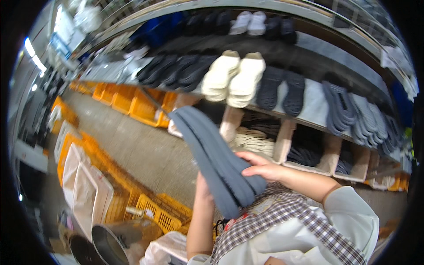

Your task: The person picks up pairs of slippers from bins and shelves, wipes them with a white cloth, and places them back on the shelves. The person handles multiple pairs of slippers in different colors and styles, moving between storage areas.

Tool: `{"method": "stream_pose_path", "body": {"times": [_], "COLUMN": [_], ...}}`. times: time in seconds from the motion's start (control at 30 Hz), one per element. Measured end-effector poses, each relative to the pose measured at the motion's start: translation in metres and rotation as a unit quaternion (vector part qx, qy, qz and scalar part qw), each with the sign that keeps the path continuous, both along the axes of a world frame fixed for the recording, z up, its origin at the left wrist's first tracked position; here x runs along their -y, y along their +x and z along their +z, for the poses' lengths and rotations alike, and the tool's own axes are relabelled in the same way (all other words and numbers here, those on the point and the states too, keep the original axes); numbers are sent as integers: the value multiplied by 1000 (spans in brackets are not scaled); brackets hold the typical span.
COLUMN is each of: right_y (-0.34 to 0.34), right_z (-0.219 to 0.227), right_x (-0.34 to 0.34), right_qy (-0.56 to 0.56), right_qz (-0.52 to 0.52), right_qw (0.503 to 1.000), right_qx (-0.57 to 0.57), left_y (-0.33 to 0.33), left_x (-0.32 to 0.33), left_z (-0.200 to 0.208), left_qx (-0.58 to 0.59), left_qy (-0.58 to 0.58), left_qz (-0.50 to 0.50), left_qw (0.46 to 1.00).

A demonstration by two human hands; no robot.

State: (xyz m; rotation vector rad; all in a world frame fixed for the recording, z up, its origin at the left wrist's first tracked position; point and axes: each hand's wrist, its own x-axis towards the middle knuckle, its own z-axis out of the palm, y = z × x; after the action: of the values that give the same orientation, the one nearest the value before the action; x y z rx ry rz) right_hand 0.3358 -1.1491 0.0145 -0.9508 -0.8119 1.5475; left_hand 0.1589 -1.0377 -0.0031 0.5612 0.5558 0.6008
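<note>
A bundle of long grey shoe soles (pixel 206 141) is between my two hands in front of my checked apron. The bundle slants from upper left to lower right, with a dark gap running between the soles. My left hand (pixel 202 190) grips the left side from below, its fingers mostly hidden behind the soles. Across the near right part lies my right hand (pixel 259 166), closed round the edge with the thumb on top. Beyond the bundle, cream soles (pixel 244 81) stand in stacks on the shelf (pixel 313 95), with black soles (pixel 293 93) just right of them.
More grey soles (pixel 340 108) fill the shelf's right side. Underneath, pale bins (pixel 282 140) hold cream and dark pieces. Orange crates (pixel 157 210) and a metal drum (pixel 108 243) stand at lower left. Other orange crates (pixel 143 106) line the floor under the shelf.
</note>
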Motion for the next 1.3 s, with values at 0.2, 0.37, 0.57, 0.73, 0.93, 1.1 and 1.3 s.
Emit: {"method": "stream_pose_path", "body": {"times": [0.2, 0.37, 0.57, 0.73, 0.93, 1.1, 1.3], "right_y": [12, 56, 173, 292, 369, 393, 397], "right_z": [14, 27, 72, 75, 20, 9, 18], "right_x": [13, 39, 94, 89, 63, 66, 75], "right_qy": [46, -12, -87, -230, -387, -331, -366], "right_qz": [-106, -273, -378, -435, -411, -386, -363], "right_qw": [982, 957, 919, 870, 822, 861, 857], "right_qx": [152, 97, -73, -23, 77, -18, -12], "left_y": [56, 114, 146, 138, 115, 111, 139], "left_x": [14, 42, 46, 32, 22, 13, 3], "left_z": [21, 37, 42, 6, -44, -75, -93], "left_qx": [-49, -53, -7, -95, -168, -196, -197], "left_qy": [146, 223, 375, 309, 208, 203, 165], "left_qz": [-11, -81, -156, -151, -116, -116, -152], "left_qw": [988, 970, 914, 934, 957, 952, 955]}}
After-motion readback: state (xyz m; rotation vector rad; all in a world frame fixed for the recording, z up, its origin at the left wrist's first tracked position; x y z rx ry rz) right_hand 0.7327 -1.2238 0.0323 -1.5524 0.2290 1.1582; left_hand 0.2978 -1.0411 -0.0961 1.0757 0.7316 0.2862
